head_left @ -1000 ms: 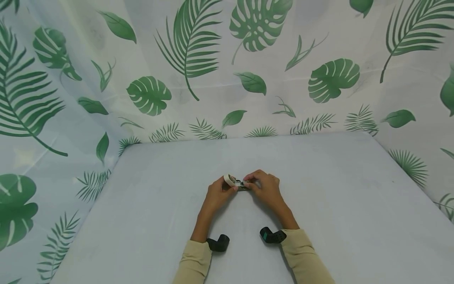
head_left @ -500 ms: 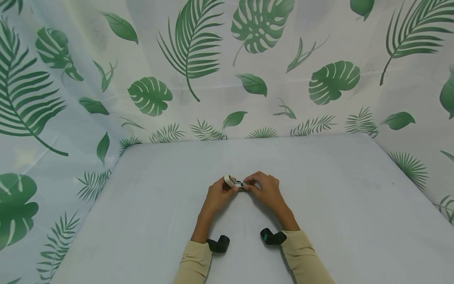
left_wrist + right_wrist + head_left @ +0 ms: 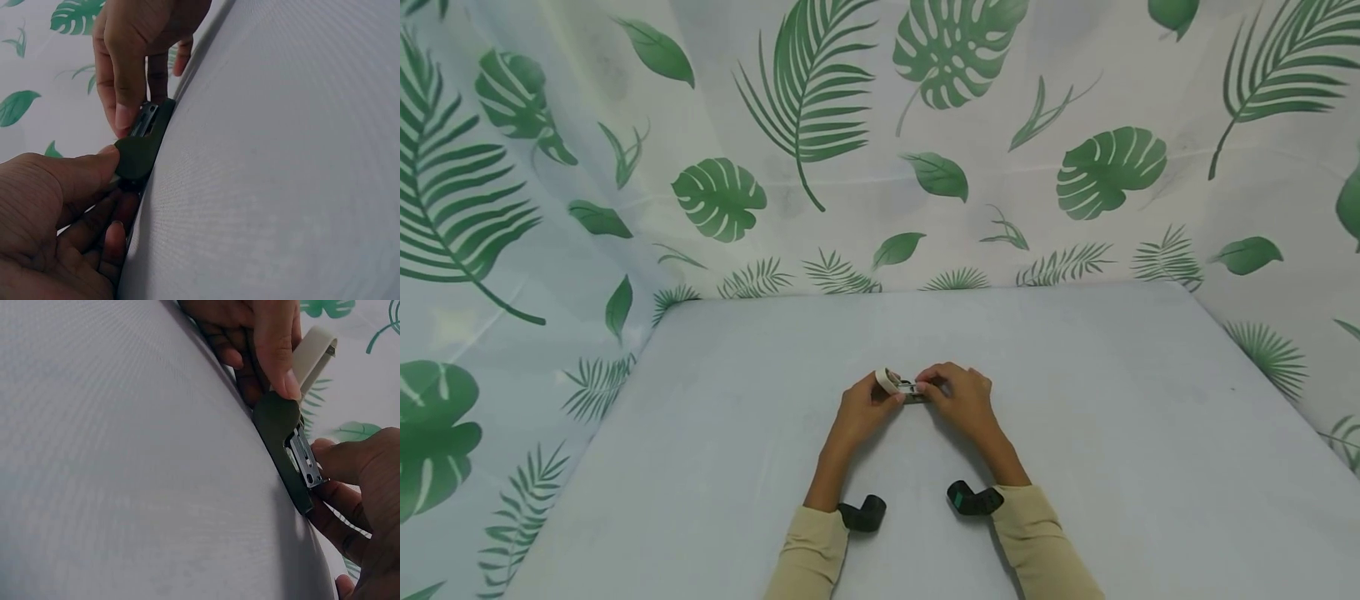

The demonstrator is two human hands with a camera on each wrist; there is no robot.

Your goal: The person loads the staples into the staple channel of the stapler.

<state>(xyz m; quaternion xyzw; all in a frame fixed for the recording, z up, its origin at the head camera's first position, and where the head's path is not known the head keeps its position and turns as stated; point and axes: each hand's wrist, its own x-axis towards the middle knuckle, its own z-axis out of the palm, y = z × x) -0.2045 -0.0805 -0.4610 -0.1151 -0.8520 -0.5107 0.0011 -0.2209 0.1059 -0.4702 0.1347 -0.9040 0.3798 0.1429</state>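
Observation:
A small stapler is held low over the table between both hands, its cream top cover swung up. It has a dark green base and a bare metal staple magazine. My left hand grips the hinge end, thumb on the green side and fingers beneath. At the other end, my right hand pinches around the front of the magazine with thumb and fingers. Whether loose staples are between those right fingertips cannot be made out.
A white-covered table spreads around the hands. Leaf-printed cloth hangs behind it and at both sides. Black wrist cameras sit at the beige sleeves.
The right thumb and fingertips shift slightly at the front of the magazine. The left hand and stapler stay nearly in place, with the cover still raised.

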